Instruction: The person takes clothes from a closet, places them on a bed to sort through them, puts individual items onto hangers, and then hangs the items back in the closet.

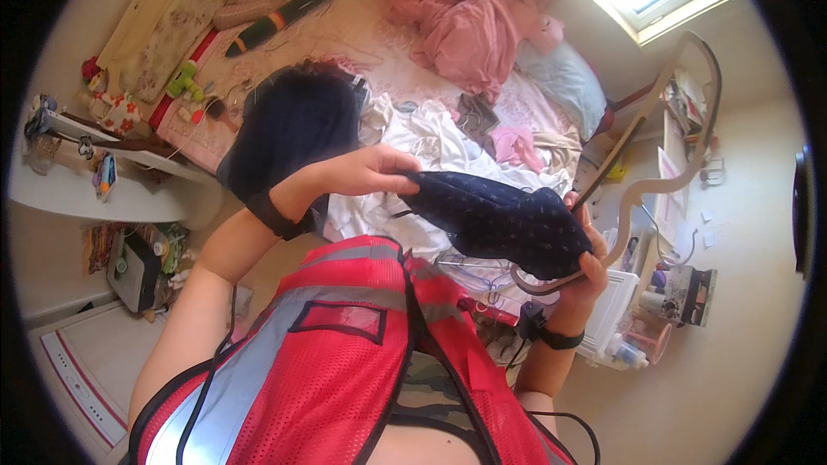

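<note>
A dark navy piece of clothing with a small light pattern (508,215) is stretched between my two hands in front of my chest. My left hand (375,170) pinches its left end between thumb and fingers. My right hand (587,250) grips its right end, together with a large beige curved frame that looks like a clothes hanger (624,207). The hanger rises to the right of the cloth, and its lower end curls beneath it. The cloth hides part of my right fingers. I cannot tell which kind of garment it is.
On the bed (362,26) beyond lie dark clothes (297,125), white clothes (422,133), a pink heap of bedding (469,26) and a light blue pillow (564,86). A white shelf (129,176) stands left; a desk with small items (680,297) is right.
</note>
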### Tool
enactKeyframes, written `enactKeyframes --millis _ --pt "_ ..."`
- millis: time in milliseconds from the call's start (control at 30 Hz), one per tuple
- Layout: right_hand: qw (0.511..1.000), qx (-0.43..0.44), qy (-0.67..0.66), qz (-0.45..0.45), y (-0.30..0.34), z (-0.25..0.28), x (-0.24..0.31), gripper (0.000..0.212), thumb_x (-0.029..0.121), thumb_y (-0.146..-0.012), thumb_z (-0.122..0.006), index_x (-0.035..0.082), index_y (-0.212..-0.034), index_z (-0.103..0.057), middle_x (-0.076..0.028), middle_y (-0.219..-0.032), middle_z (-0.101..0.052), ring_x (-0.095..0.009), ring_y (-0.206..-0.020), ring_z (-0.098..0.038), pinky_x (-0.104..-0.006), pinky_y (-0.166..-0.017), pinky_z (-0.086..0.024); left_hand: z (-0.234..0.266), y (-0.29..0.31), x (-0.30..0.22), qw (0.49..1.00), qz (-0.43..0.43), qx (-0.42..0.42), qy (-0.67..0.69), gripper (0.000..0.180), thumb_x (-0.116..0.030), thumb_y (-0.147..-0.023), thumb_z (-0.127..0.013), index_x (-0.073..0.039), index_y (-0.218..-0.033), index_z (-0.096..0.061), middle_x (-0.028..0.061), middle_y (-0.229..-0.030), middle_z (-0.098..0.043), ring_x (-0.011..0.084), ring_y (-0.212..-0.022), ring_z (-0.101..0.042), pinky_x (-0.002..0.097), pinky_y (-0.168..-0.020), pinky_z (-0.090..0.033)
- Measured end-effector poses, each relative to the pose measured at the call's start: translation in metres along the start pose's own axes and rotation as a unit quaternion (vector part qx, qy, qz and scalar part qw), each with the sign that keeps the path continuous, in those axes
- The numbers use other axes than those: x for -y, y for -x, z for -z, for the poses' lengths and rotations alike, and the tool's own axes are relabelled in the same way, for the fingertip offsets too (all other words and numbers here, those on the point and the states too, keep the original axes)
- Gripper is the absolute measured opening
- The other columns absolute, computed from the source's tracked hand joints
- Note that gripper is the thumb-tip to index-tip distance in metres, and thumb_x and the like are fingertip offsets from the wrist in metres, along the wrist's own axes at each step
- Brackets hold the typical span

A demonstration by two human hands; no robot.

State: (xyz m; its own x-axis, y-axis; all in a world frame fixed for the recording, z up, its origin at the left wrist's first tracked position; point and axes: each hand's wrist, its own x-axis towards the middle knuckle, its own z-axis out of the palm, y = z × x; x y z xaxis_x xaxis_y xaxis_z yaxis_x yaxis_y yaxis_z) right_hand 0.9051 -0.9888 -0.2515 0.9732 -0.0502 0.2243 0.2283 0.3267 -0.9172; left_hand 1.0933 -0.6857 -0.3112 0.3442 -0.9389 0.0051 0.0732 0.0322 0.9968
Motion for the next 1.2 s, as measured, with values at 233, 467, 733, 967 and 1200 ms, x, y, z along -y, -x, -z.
enactKeyframes --millis 233,467,733,967,1200 --pt "0.998 -0.02 0.015 0.057 0.014 -0.016 0.035 0.033 0.026 -0.072 -0.063 0.015 -0.102 -0.067 -0.02 -0.127 -0.037 -0.035 -0.12 -0.042 -0.0452 -0.106 -0.031 -0.003 -0.025 -0.073 0.898 -0.26 -0.168 -0.312 0.019 -0.014 -0.09 -0.064 0.002 -0.08 -0.061 0.0012 -0.064 -0.051 0.0056 -0.056 -0.043 0.024 -0.05 -0.035" --pt "0.996 -0.06 0.047 0.052 0.042 -0.011 0.038 0.024 0.022 -0.062 -0.065 0.004 -0.072 -0.053 -0.02 -0.121 -0.042 -0.032 -0.108 -0.047 -0.0392 -0.102 -0.034 -0.001 -0.036 -0.143 0.986 -0.111 -0.035 -0.118 0.028 -0.022 -0.093 -0.061 -0.004 -0.071 -0.061 -0.0068 -0.058 -0.05 0.0013 -0.048 -0.044 0.018 -0.044 -0.033" --pt "0.992 -0.117 0.028 0.024 0.036 -0.005 0.023 0.029 0.02 -0.058 -0.065 0.003 -0.073 -0.048 -0.018 -0.117 -0.046 -0.025 -0.099 -0.047 -0.0321 -0.094 -0.034 -0.033 -0.088 -0.189 0.968 -0.134 -0.041 -0.206 0.044 -0.037 -0.089 -0.064 0.0 -0.066 -0.064 0.0012 -0.048 -0.05 0.0061 -0.044 -0.051 0.0205 -0.042 -0.036" --pt "0.99 -0.025 0.113 0.083 0.015 -0.008 0.046 0.043 0.029 -0.058 -0.07 0.004 -0.09 -0.055 -0.016 -0.11 -0.049 -0.025 -0.096 -0.049 -0.0351 -0.086 -0.039 -0.056 -0.125 -0.202 0.869 -0.326 0.111 -0.354 0.036 -0.027 -0.089 -0.064 0.001 -0.066 -0.058 0.0064 -0.052 -0.049 0.0166 -0.045 -0.049 0.0301 -0.047 -0.038" --pt "0.987 -0.027 0.156 0.019 -0.036 -0.038 0.057 0.062 0.022 -0.067 -0.062 -0.007 -0.121 -0.052 -0.017 -0.123 -0.05 -0.027 -0.118 -0.047 -0.0354 -0.102 -0.032 -0.079 -0.159 -0.188 0.842 -0.293 0.14 -0.43 0.027 -0.028 -0.086 -0.063 -0.003 -0.081 -0.071 0.0095 -0.061 -0.062 0.0224 -0.054 -0.061 0.0336 -0.051 -0.045"
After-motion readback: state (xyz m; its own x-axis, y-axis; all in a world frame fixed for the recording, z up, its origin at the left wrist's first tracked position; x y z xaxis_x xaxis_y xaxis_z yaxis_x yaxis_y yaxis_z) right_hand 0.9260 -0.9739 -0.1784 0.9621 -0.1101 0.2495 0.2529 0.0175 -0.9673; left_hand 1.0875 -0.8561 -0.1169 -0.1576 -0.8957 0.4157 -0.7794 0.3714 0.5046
